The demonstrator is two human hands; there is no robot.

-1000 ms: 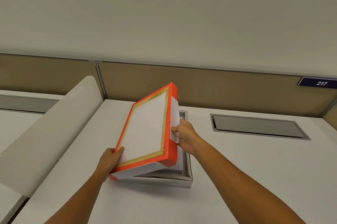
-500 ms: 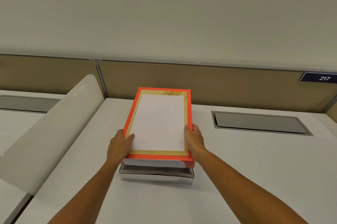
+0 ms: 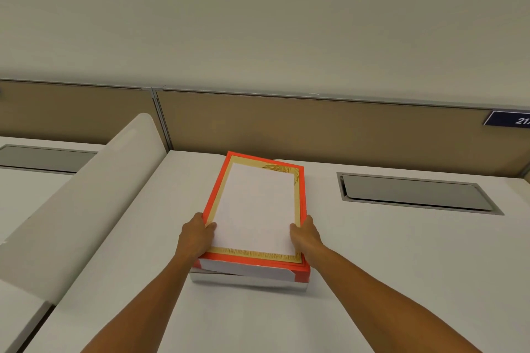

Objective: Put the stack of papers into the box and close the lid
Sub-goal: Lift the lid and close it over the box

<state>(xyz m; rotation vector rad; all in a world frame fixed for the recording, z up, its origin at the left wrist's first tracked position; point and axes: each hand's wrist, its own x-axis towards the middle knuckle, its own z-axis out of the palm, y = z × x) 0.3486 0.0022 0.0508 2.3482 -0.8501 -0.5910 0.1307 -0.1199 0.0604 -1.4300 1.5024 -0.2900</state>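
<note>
An orange lid (image 3: 255,209) with a gold border and a white centre lies flat over the white box (image 3: 246,281) in the middle of the desk. It sits slightly askew, so a strip of the box's front wall shows below it. My left hand (image 3: 196,238) grips the lid's left edge near the front corner. On the opposite edge, my right hand (image 3: 305,235) holds the lid. The papers are hidden under the lid.
A white desk (image 3: 372,281) carries the box. A curved white divider (image 3: 86,194) rises at the left. A grey recessed cable hatch (image 3: 413,193) lies to the right. A tan partition (image 3: 315,128) with a dark number plate (image 3: 507,118) closes the back.
The lid went from tilted on its left edge to flat over the box. Both hands slid to its side edges and lowered it; it now sits closer to the box.
</note>
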